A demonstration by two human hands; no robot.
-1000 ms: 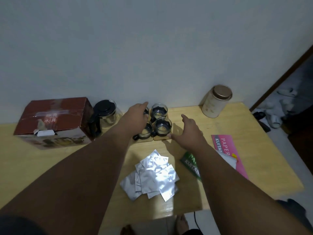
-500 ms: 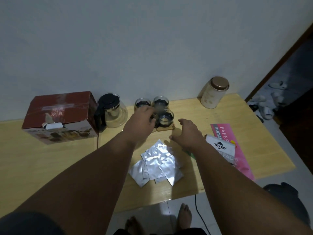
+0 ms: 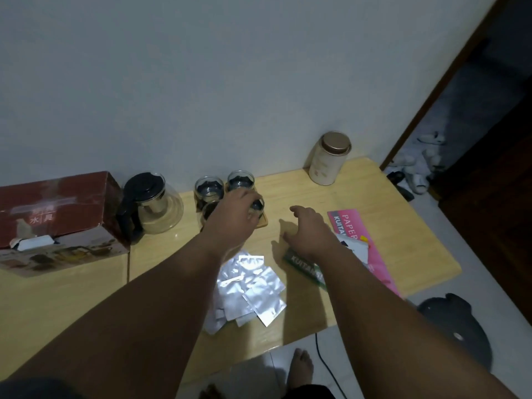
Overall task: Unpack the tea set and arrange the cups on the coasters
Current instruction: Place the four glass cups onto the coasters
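Left hand clamped over front cup on its coaster, covering the near-left cup; two rear cups just behind. Right hand spread, holding nothing, right of the cups. Teapot and box left of them; foil sachets in front (partly under the forearm)

Your worktop was pale wood with a smooth, faintly glossy finish. The cups and teapot at twelve o'clock were clear glass. The sachets were shiny foil, the box matt cardboard.
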